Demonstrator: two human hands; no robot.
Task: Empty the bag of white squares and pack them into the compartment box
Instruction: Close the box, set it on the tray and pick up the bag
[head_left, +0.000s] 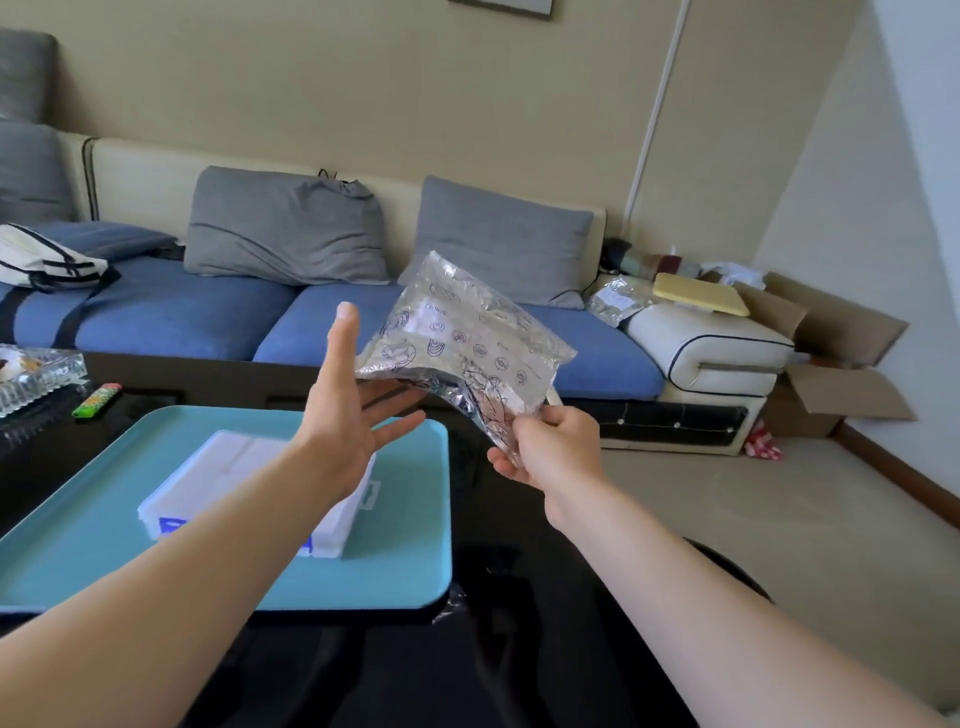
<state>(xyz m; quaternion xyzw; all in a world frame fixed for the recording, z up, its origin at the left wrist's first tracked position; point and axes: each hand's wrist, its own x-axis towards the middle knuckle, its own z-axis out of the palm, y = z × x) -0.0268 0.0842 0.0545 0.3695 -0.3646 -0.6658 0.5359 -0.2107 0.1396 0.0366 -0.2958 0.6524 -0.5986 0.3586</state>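
Observation:
My right hand (550, 447) pinches the lower corner of a crinkled silver foil bag (462, 343) printed with dark blue drawings and holds it up in the air, tilted, above the right edge of the tray. My left hand (348, 405) is spread with straight fingers just left of the bag, its fingertips under the bag's lower edge. Below my left forearm the white compartment box (249, 467), with a blue label on its near side, lies on the teal tray (104, 535). I cannot see any white squares.
The tray lies on a dark glossy table (483, 519). A green lighter (96, 400) and a glass dish (36, 371) sit at the table's far left. Behind stands a blue sofa (208, 317) with grey cushions; cardboard boxes (831, 384) stand on the floor to the right.

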